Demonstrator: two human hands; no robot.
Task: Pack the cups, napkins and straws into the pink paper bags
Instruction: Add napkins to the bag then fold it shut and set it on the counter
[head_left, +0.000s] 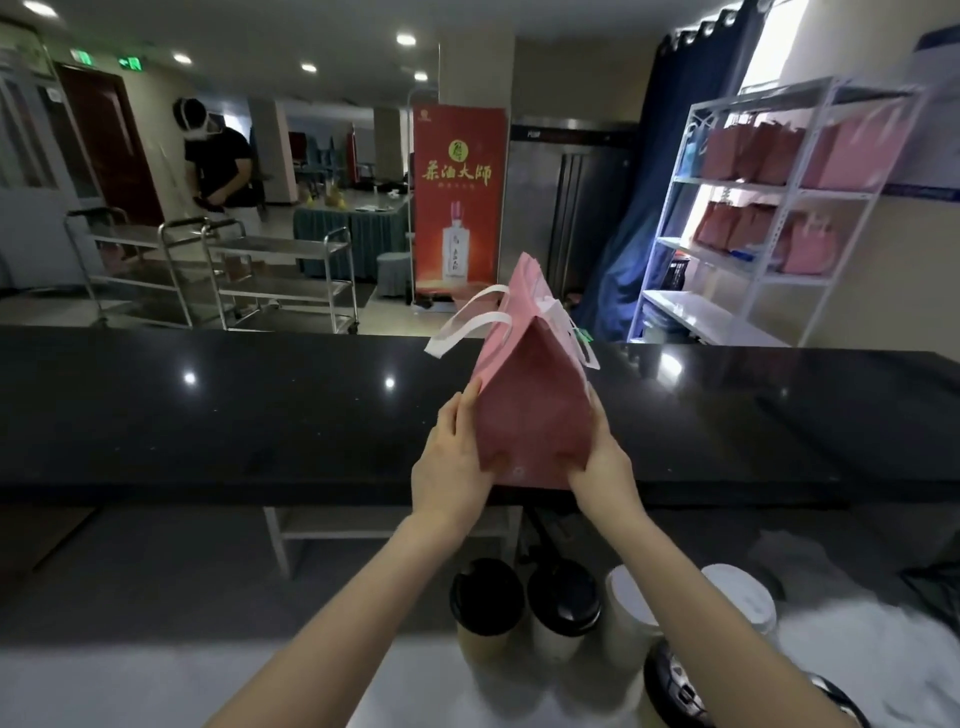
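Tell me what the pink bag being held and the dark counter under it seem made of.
The pink bag looks like stiff matte paper: sharp fold creases, no shine. Its white handles seem flat paper or ribbon strips; unclear which. The counter is probably polished stone or similar: black, glossy, mirroring ceiling lights.

Looks like the back of a big eating place. Long black bench (208, 415) for serving, with lidded cups (488, 608) close by. Shiny steel carts (280, 270), a tall steel fridge (566, 208), a red poster (457, 197) showing a bottle, tables (353, 228) in green cloths, and a white shelf (727, 184) of pink bags (852, 150).
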